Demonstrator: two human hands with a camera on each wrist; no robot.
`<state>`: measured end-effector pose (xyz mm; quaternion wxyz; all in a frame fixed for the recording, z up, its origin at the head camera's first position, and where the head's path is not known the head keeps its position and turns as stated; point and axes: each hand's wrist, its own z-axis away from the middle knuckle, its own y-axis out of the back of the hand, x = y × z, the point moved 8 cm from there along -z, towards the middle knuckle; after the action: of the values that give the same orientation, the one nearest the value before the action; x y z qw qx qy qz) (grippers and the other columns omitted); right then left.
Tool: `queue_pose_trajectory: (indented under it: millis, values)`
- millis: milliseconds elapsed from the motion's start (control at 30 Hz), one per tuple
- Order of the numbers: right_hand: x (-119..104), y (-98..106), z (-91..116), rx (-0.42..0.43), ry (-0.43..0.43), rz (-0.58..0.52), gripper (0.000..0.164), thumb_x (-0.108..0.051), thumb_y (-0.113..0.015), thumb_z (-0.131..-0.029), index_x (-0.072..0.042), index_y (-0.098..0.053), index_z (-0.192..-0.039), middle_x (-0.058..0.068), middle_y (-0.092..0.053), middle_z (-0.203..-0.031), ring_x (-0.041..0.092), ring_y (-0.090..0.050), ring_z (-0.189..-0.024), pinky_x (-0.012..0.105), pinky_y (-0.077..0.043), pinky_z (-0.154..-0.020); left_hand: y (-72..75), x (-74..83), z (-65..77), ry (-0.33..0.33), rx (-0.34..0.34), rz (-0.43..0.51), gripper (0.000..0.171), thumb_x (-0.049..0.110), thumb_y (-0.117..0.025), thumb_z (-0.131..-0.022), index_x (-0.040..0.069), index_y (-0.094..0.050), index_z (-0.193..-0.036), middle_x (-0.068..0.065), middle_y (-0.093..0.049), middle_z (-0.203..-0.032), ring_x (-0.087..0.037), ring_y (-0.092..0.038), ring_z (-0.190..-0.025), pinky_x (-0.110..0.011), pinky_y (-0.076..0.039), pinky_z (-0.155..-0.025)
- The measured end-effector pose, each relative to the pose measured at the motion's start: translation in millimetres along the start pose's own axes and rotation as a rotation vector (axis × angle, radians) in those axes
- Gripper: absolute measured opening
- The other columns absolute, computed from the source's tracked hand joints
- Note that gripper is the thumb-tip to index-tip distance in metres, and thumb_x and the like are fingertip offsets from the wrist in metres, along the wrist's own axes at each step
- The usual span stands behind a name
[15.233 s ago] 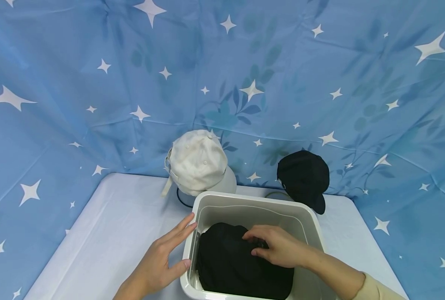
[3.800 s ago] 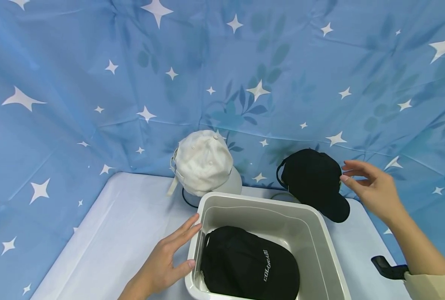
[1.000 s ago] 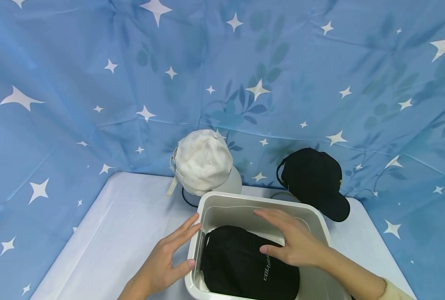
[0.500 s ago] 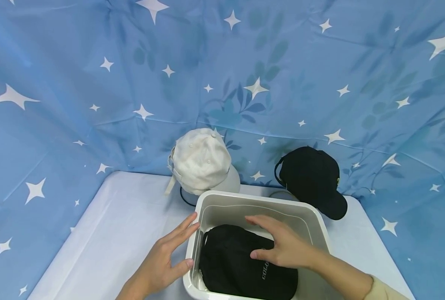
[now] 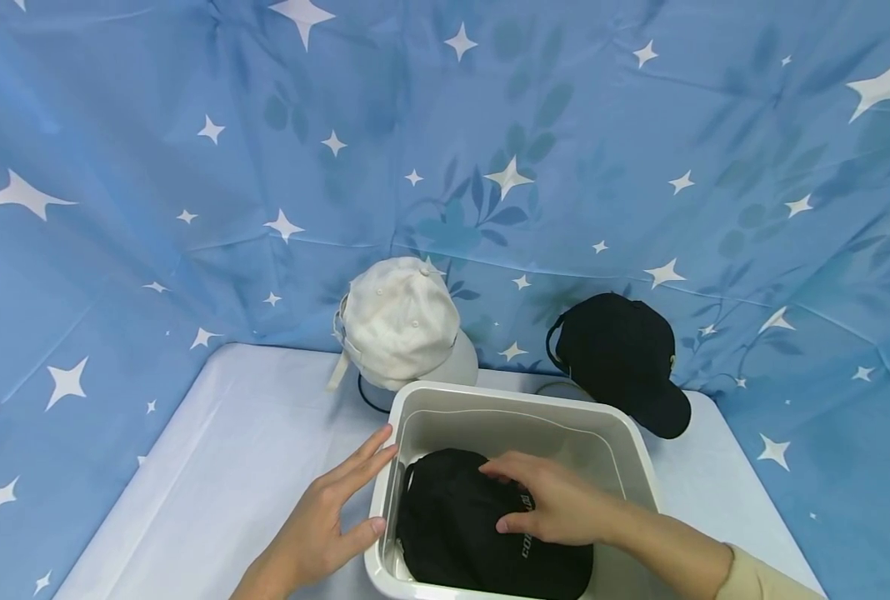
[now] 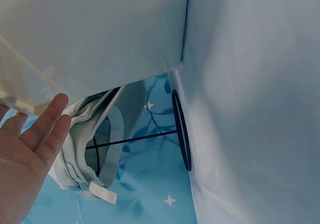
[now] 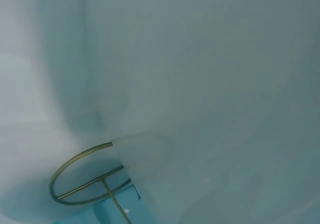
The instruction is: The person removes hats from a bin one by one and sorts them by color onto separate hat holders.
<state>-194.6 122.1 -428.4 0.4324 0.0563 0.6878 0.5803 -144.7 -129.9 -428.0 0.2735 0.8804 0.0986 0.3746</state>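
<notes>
A black baseball cap [image 5: 460,517] with white lettering on its front lies inside the grey-white plastic bin [image 5: 505,396]. My right hand [image 5: 553,504] reaches into the bin over the cap's front, thumb and fingers spread apart and bent down, covering part of the lettering. My left hand [image 5: 321,525] rests at the bin's left rim with straight fingers; the left wrist view shows these fingers [image 6: 47,121] beside the bin's outer wall. The right wrist view shows the bin's wall filling most of it, and the right hand is out of sight there.
Behind the bin, a cream cap [image 5: 400,321] sits on a stand with a black ring base [image 6: 181,129]. To the right, another black cap [image 5: 621,358] hangs on a stand with a brass-coloured base [image 7: 75,159]. A starry blue cloth [image 5: 445,125] backs the white table [image 5: 265,417].
The right hand left the black cap on the right stand and came over the bin, then lowered onto the cap inside. That stand's cap sits turned from before. The left hand stayed.
</notes>
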Motion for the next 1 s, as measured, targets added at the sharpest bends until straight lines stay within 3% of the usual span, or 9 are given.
queue_pose_trajectory:
  millis: [133,400,667,1000]
  values:
    - [-0.3,-2.4,-0.4,-0.027,-0.001,0.03,0.056,-0.027,-0.083,-0.091,-0.01,-0.063,-0.14,-0.002,-0.066,-0.126,0.012,-0.063,-0.108,0.037,-0.055,-0.095,0.4,1.1,-0.1,-0.014,0.004,-0.003,0.07,0.015,-0.068,-0.089,0.007,-0.049,-0.156,-0.014,-0.039,-0.166,-0.025,-0.048,-0.146,-0.032,-0.044,-0.112]
    - [-1.2,-4.4,-1.3,-0.035,0.019,0.064,0.046,-0.021,-0.082,-0.092,-0.01,-0.066,-0.134,-0.005,-0.067,-0.118,0.007,-0.063,-0.103,0.033,-0.055,-0.091,0.9,1.7,0.2,-0.024,0.011,0.001,0.071,0.014,-0.069,-0.089,0.008,-0.049,-0.157,-0.015,-0.039,-0.165,-0.026,-0.049,-0.145,-0.032,-0.044,-0.112]
    - [-1.9,-4.8,-1.6,-0.046,0.038,0.022,0.031,-0.015,-0.081,-0.092,-0.013,-0.071,-0.122,-0.014,-0.068,-0.105,-0.001,-0.061,-0.092,0.027,-0.055,-0.08,0.9,1.9,0.0,-0.021,0.012,-0.002,0.073,0.013,-0.069,-0.088,0.011,-0.047,-0.158,-0.015,-0.04,-0.165,-0.025,-0.049,-0.145,-0.032,-0.044,-0.112]
    - [-1.8,-5.5,-1.8,-0.054,0.048,-0.021,0.024,-0.002,-0.078,-0.091,-0.01,-0.074,-0.114,-0.011,-0.07,-0.095,-0.004,-0.06,-0.085,0.024,-0.055,-0.075,0.1,0.1,0.4,-0.002,0.002,0.001,0.072,0.014,-0.068,-0.089,0.013,-0.047,-0.158,-0.013,-0.039,-0.166,-0.025,-0.049,-0.145,-0.033,-0.045,-0.111]
